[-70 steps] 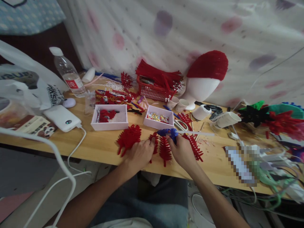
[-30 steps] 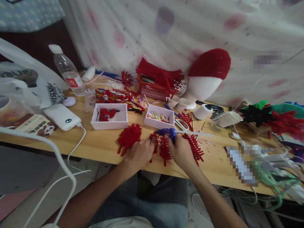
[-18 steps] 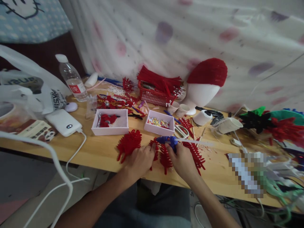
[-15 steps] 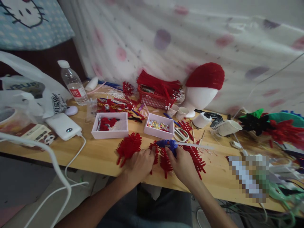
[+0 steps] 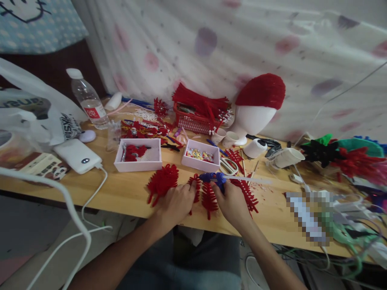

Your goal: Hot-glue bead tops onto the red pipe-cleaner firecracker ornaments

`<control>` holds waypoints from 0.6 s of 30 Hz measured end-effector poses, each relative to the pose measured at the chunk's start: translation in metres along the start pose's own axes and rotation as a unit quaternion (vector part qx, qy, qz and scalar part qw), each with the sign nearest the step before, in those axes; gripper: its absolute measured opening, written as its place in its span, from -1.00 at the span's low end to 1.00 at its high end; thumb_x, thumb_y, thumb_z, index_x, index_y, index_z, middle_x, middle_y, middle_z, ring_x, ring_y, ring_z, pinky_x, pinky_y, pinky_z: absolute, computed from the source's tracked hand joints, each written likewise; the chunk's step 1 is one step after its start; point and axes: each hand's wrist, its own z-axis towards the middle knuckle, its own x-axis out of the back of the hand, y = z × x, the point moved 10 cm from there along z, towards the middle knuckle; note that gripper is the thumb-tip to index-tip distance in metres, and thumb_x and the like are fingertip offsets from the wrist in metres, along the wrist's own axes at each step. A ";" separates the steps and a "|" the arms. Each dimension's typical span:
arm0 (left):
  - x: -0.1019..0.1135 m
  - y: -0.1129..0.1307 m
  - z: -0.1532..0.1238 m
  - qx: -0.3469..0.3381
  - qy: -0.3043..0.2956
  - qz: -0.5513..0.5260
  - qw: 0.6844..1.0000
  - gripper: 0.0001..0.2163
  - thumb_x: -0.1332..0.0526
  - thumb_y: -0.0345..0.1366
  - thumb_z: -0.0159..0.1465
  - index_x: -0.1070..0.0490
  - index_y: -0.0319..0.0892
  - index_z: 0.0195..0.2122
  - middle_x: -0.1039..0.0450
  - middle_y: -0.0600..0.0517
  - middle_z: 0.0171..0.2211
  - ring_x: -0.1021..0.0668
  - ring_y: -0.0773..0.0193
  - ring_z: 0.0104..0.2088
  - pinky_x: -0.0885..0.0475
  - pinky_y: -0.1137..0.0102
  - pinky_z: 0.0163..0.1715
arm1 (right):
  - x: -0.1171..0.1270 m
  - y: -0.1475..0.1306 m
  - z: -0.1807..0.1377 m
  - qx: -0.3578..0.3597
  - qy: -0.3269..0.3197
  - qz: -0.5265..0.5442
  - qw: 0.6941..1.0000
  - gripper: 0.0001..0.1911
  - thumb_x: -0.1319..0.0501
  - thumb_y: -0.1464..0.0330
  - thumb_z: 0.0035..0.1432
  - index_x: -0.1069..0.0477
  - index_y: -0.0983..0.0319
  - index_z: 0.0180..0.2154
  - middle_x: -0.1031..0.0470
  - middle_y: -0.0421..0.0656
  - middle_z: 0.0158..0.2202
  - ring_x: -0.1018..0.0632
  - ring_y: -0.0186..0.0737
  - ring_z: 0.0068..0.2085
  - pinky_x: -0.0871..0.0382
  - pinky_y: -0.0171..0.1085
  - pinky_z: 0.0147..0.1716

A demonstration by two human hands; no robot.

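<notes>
My right hand [image 5: 234,203] is wrapped round a blue hot glue gun [image 5: 213,177], with a pale glue stick [image 5: 248,179] jutting from its back to the right. The gun's nozzle points left, at the top of a narrow red chenille piece [image 5: 196,193]. My left hand [image 5: 178,203] holds that piece, fingertips closed on it close to the nozzle. Between my hands lies another feathery red chenille piece [image 5: 209,200]. A fuller red chenille bundle [image 5: 163,181] rests left of my left hand, and more red chenille strips [image 5: 248,195] lie partly behind my right hand.
Two pink boxes, one with red pieces and pearls [image 5: 139,166], one with beads [image 5: 201,163], stand behind my hands. Scissors [image 5: 228,166], a red basket [image 5: 193,123], a foam head [image 5: 254,119] and a water bottle [image 5: 90,102] are farther back. A power bank [image 5: 78,156] lies left.
The view has shifted slightly, so the table's things appear a little higher. My hands, the glue gun and the chenille piece keep nearly the same positions relative to each other.
</notes>
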 end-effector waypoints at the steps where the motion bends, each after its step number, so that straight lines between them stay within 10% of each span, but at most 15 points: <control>1: 0.000 0.000 0.000 0.001 0.001 0.001 1.000 -0.64 0.05 -0.49 0.40 -0.28 -0.33 0.19 -0.54 -0.18 -0.20 -0.62 0.06 -0.15 -0.56 0.28 -0.29 | 0.000 0.000 0.001 -0.001 0.001 0.002 1.000 -0.67 -0.04 0.16 0.35 -0.39 0.24 -0.33 -0.57 0.00 -0.40 -0.57 -0.08 -0.38 -0.11 -0.28 -0.43; 18: 0.000 0.000 0.001 -0.002 0.005 -0.008 1.000 -0.65 0.06 -0.49 0.41 -0.33 -0.32 0.15 -0.55 -0.20 -0.20 -0.63 0.05 -0.17 -0.55 0.29 -0.30 | -0.002 -0.001 0.006 0.000 0.021 -0.003 1.000 -0.65 -0.04 0.14 0.33 -0.40 0.24 -0.32 -0.57 0.03 -0.39 -0.56 -0.06 -0.37 -0.12 -0.27 -0.43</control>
